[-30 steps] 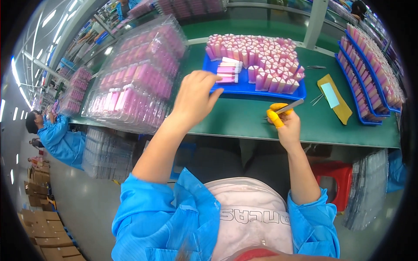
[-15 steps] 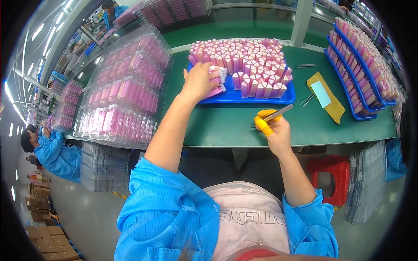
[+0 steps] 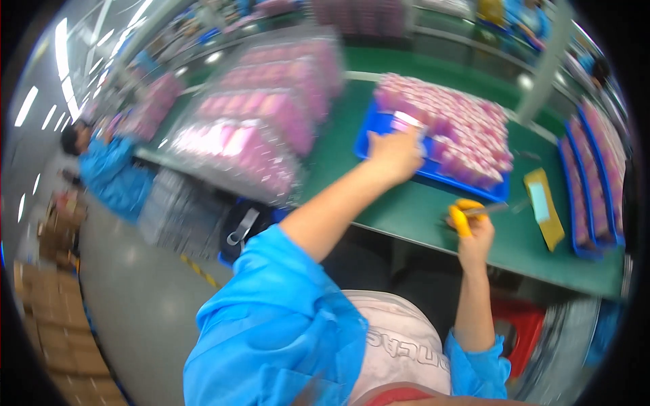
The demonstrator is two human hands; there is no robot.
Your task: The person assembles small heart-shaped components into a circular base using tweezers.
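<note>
My left hand (image 3: 395, 157) reaches over the left part of a blue tray (image 3: 365, 139). Its fingers are closed on a pink piece with a white end (image 3: 407, 120); motion blur hides how many pieces it grips. Beside it in the tray, many similar pink pieces with whitish tops (image 3: 450, 122) stand upright, packed close together. Yellow finger covers show on my right hand (image 3: 476, 233), which hovers in front of the tray by the table's near edge. It holds metal tweezers (image 3: 489, 208) that point to the right.
Clear plastic trays of pink pieces (image 3: 271, 115) are stacked on the green table (image 3: 332, 155) at left. A yellow-brown sheet with a pale blue card (image 3: 539, 203) lies right of the tray. Blue trays of pink pieces (image 3: 589, 183) stand far right. A co-worker (image 3: 115, 169) is at left.
The whole view has swung and tilted, so table and trays appear farther right. The pieces under my left hand have left the tray's front-left area, where blue floor now shows. The tweezers stay in my right hand.
</note>
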